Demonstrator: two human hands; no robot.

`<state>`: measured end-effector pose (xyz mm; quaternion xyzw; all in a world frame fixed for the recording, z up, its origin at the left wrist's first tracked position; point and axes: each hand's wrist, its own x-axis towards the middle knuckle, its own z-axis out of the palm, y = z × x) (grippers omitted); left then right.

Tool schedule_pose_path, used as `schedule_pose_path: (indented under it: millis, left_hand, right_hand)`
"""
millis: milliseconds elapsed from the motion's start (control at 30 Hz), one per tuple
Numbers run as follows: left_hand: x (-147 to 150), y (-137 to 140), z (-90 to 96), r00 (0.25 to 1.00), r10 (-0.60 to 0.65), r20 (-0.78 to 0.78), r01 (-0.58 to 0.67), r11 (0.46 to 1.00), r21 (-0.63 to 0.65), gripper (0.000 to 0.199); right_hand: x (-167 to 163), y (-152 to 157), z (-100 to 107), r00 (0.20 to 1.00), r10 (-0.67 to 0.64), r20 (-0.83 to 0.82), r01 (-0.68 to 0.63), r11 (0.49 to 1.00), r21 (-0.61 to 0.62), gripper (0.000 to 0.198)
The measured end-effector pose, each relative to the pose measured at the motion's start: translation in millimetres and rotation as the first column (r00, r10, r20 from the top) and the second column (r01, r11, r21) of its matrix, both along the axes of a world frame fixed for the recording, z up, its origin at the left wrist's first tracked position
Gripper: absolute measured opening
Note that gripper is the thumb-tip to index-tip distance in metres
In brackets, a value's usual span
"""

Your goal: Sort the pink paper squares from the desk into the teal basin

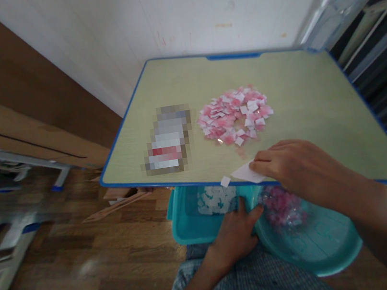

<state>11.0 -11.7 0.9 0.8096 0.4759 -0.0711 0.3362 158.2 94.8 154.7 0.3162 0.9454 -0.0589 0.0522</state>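
Observation:
My right hand (291, 164) is at the front edge of the table (302, 95), its fingers closed on a white piece of paper (244, 173) pressed low to the top. At the tip of that paper, a small white square (225, 181) lies right on the table's edge. My left hand (236, 233) is lower down, thumb and index finger apart, over the meeting rims of two teal containers; nothing shows in it. Farther back on the table is a loose pile of small pink and white squares (229, 115).
A pixelated rectangular item (167, 141) lies left of the pile. Small white pieces (218, 199) are in the teal bin (192, 232); a clear bag of pink pieces (283, 204) rests in the round teal basin (327, 260). A white wall (195, 14) stands behind the table.

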Motion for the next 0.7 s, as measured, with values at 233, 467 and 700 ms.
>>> schedule_pose_path:
  millis: [233,467,700]
  left_hand:
    - [2.1,-0.9,-2.2,0.999,0.029,0.026,-0.03,0.998,0.048,0.07]
    - [0.6,-0.3,-1.8,0.998,0.018,0.052,-0.02,0.999,0.042,0.071]
    - [0.4,-1.7,-2.5,1.0,0.01,0.011,-0.01,0.999,0.03,0.068]
  right_hand:
    - [-7.2,-8.7,-2.7,0.997,0.057,-0.051,-0.059,0.997,-0.052,0.011]
    - [-0.8,-11.3,1.0,0.997,0.072,-0.039,-0.074,0.996,-0.053,0.014]
    - [-1.5,6.9,1.4,0.998,-0.065,-0.003,0.064,0.979,0.195,0.021]
